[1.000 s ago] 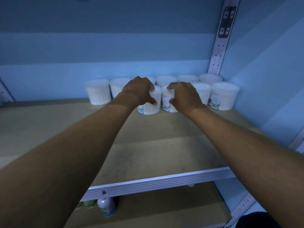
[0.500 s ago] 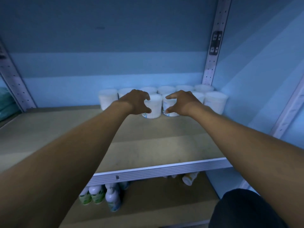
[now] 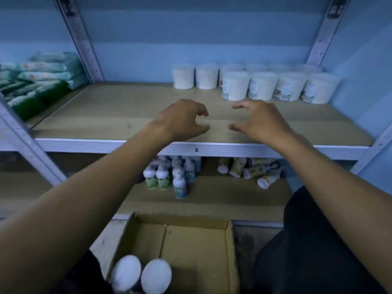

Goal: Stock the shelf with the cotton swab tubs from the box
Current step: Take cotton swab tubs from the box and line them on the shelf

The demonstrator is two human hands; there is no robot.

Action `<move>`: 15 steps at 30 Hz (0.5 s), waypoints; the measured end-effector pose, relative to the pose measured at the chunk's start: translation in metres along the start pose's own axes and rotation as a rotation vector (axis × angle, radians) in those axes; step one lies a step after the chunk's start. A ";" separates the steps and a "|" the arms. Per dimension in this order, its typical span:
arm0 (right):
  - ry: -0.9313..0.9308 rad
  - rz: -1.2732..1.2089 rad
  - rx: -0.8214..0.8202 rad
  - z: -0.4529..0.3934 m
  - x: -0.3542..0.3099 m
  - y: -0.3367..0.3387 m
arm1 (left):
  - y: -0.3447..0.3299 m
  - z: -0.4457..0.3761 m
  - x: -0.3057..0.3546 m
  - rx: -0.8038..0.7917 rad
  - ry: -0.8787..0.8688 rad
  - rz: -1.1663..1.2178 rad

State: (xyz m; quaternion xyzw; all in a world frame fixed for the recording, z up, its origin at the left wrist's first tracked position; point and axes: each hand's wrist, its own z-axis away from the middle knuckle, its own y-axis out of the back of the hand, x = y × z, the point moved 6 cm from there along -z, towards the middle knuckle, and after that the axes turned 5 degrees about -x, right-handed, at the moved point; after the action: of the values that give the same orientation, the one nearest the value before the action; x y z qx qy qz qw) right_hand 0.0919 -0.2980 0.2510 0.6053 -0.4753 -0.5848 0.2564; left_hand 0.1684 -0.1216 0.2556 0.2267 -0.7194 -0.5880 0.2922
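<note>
Several white cotton swab tubs (image 3: 262,85) stand in two rows at the back right of the wooden shelf (image 3: 118,111). My left hand (image 3: 182,119) and my right hand (image 3: 261,122) hover over the shelf's front part, both empty, fingers loosely curved and facing each other. They are well short of the tubs. Below, an open cardboard box (image 3: 191,240) sits on the floor with two white-lidded tubs (image 3: 141,274) in its near left corner.
Green and white soft packs (image 3: 40,81) are stacked on the neighbouring shelf at the left, beyond a metal upright (image 3: 80,41). On the lower shelf stand small bottles (image 3: 169,177), and more tubes lie tipped over (image 3: 250,170). Dark clothing (image 3: 307,240) shows at lower right.
Both hands have let go of the two front tubs and drawn back toward the shelf's front edge. The view has pulled back and tilted down, revealing the box.
</note>
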 end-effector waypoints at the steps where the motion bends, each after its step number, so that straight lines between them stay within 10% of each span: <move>1: 0.012 0.005 -0.003 0.012 -0.007 -0.010 | -0.005 0.017 -0.001 0.003 0.000 0.006; 15: 0.176 -0.007 -0.036 0.113 -0.068 -0.164 | -0.090 0.183 -0.062 -0.018 0.176 0.135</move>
State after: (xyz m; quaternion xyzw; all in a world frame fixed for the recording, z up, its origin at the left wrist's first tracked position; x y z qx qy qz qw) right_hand 0.0387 -0.1422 0.1200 0.6514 -0.4382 -0.5386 0.3061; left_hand 0.0856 0.0321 0.1329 0.2258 -0.6992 -0.5511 0.3955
